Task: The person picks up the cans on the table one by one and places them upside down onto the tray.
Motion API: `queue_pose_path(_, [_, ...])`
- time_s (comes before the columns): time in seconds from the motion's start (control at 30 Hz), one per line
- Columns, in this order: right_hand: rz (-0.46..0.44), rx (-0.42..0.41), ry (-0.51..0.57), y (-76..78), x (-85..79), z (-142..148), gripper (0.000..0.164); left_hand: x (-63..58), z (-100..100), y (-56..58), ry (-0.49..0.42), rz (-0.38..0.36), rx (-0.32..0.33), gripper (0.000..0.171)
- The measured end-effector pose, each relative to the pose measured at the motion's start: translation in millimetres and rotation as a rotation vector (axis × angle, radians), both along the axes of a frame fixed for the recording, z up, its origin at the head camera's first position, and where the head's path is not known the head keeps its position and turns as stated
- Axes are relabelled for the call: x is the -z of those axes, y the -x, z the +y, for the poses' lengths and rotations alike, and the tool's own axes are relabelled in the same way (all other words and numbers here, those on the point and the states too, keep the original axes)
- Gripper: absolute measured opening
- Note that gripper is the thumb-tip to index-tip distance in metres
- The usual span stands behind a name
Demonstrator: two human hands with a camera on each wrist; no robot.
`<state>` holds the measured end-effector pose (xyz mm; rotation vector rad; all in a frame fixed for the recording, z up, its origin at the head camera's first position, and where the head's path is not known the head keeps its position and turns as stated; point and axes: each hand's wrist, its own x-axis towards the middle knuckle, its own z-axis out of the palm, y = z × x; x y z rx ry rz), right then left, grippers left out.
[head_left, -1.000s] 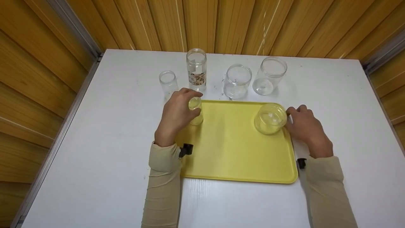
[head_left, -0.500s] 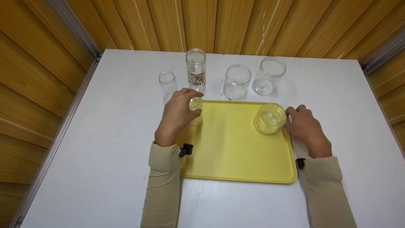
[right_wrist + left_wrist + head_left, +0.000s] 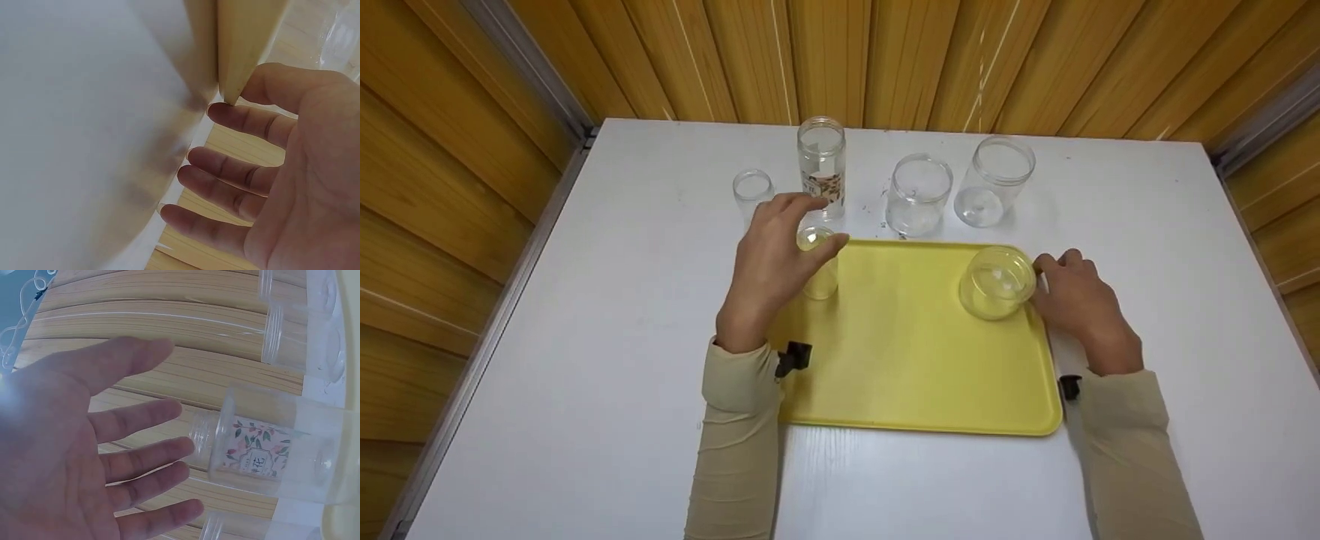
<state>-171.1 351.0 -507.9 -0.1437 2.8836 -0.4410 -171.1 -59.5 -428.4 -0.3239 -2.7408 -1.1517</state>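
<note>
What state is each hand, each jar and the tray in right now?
Slim jar, standing on the yellow tray
Squat jar, standing on the tray
Tray, bearing both, right edge pinched
Left hand, open, fingers apart
Right hand, pinching the tray's edge
Labelled jar, upright, lidless
Back-left jar, upright, lidless, partly hidden
Short back jar, upright, lidless
Back-right jar, upright, lidless

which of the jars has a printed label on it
The tall jar in the back row, second from left; its floral label is the only one visible.

Booth-like workspace, wood-look panelled walls [image 3: 900, 60], metal corner framing [image 3: 522, 60], white table [image 3: 600, 322]
</note>
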Motion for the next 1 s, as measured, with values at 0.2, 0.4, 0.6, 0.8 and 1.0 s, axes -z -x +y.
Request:
queue_pose_path(0.2, [-0.004,-0.005,0.000,-0.6,1.0,1,0.047,1.3,-5,2.8,-0.029,0.037,-0.052,0.049])
queue_pose_path(0.4, [-0.001,-0.004,0.010,-0.2,0.7,3,0.046,6.7,-15,10.7,-0.034,0.051,-0.085,0.051])
queue_pose_path(0.6, [0.001,0.000,0.001,0.3,2.3,2,0.045,14.9,-27,19.9,-0.069,0.094,-0.157,0.051])
queue_pose_path(0.8, [0.021,0.007,0.003,-0.5,2.9,4,0.044,19.0,-33,32.3,-0.066,0.120,-0.218,0.054])
queue_pose_path(1.0, [0.025,0.007,0.009,-0.3,2.4,1,0.042,27.4,-40,46.9,-0.056,0.066,-0.243,0.061])
